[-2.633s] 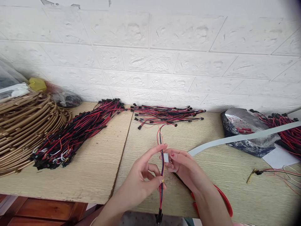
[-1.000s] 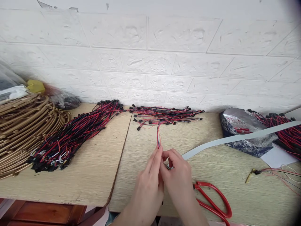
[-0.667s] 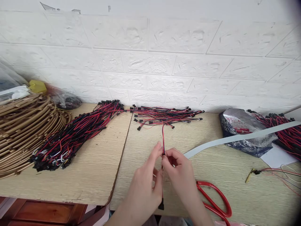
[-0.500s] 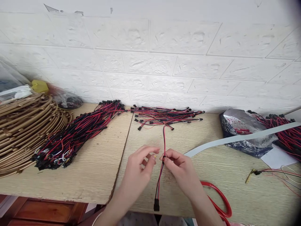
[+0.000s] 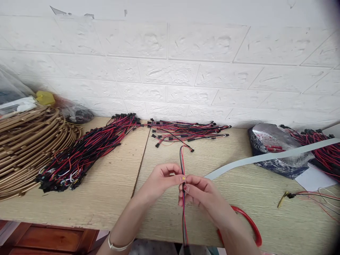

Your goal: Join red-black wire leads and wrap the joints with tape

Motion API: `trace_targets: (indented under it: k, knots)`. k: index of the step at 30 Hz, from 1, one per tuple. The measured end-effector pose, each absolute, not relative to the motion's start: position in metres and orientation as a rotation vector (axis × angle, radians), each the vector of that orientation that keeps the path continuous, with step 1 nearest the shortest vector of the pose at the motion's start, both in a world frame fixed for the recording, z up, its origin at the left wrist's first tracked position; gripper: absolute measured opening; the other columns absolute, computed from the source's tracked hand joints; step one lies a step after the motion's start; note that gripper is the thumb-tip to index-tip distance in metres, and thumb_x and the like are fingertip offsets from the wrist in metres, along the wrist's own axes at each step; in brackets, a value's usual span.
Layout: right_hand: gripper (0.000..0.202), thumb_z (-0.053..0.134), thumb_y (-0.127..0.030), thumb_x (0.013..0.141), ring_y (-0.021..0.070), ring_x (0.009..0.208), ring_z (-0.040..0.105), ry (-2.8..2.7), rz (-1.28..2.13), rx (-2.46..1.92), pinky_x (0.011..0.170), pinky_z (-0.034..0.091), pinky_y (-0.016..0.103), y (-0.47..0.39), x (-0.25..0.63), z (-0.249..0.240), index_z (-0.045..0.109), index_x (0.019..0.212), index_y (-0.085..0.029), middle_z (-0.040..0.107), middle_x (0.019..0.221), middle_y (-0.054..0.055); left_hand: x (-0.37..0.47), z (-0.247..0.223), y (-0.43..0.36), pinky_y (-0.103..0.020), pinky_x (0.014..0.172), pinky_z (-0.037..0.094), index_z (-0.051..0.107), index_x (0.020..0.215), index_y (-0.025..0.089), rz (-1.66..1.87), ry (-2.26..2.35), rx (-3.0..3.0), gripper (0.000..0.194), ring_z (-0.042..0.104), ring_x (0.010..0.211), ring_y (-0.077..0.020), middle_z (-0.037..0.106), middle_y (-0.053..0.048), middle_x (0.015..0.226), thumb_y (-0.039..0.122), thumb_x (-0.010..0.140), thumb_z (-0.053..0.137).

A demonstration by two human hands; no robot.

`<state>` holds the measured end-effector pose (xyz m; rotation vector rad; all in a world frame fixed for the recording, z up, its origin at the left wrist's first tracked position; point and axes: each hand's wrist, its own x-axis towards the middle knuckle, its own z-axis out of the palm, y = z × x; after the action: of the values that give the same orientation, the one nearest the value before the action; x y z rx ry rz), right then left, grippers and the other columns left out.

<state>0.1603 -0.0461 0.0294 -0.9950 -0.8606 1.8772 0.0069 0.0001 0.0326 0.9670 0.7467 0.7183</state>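
Note:
A thin cable (image 5: 184,223) of red, black and blue wires runs upright between my hands. Its lower end carries a black connector (image 5: 187,249) at the table's front edge, and its upper end curves over near the wire pile. My left hand (image 5: 162,182) pinches the cable with thumb and forefinger. Just below, my right hand (image 5: 203,191) grips it too, thumb and fingers closed around a small dark spot on the wires. The fingertips of both hands almost touch. Beneath my right forearm lies a red loop-shaped handle (image 5: 252,223), partly hidden.
A loose pile of similar cables (image 5: 186,131) lies by the wall. On the left are a thick cable bundle (image 5: 92,148) and stacked bamboo hoops (image 5: 34,148). A pale strip (image 5: 239,163) crosses rightward past a patterned bag (image 5: 276,166). More cables (image 5: 329,156) lie far right.
My left hand has moved right and closed on the cable, beside my right hand. The cable has come down slightly toward me, its lower connector now at the picture's bottom edge.

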Motion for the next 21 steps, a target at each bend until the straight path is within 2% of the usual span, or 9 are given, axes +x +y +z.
trace_targets:
  k: [6,13,17,21]
  knots:
    - [0.022,0.065,-0.036,0.073,0.0132,0.055,0.055,-0.998,1.540,-1.365,0.058,0.044,0.026,-0.046,0.155,0.040,0.067,0.064,-0.015,0.060,0.054,0.001,0.014,0.040,-0.004,-0.022,0.057,0.039,0.056,0.060,0.015,0.912,0.963,1.101,0.016,0.049,0.058,-0.0092,0.053,0.003,0.060,0.022,0.068,0.068]
    - [0.023,0.058,-0.036,0.072,0.0129,0.052,0.043,-1.153,1.147,-1.593,0.050,0.033,0.025,-0.052,0.143,0.038,0.065,0.063,-0.016,0.051,0.054,-0.001,0.024,0.050,-0.012,-0.023,0.056,0.036,0.057,0.060,0.016,0.969,1.252,1.280,0.010,0.045,0.058,-0.0106,0.052,0.003,0.060,0.018,0.070,0.060]
    - [0.021,0.055,-0.033,0.075,0.0119,0.053,0.037,-1.190,1.106,-1.616,0.050,0.027,0.026,-0.053,0.141,0.033,0.062,0.063,-0.017,0.046,0.056,-0.001,0.027,0.050,-0.013,-0.024,0.055,0.036,0.054,0.059,0.016,0.956,1.300,1.236,0.012,0.045,0.057,-0.0106,0.051,0.003,0.058,0.019,0.069,0.060]
    - [0.020,0.054,-0.033,0.076,0.0107,0.052,0.031,-1.128,1.243,-1.541,0.049,0.023,0.025,-0.051,0.143,0.033,0.059,0.064,-0.017,0.041,0.055,-0.003,0.026,0.049,-0.011,-0.025,0.056,0.038,0.054,0.061,0.017,0.932,1.283,1.179,0.012,0.048,0.058,-0.0118,0.052,0.003,0.060,0.022,0.068,0.061]
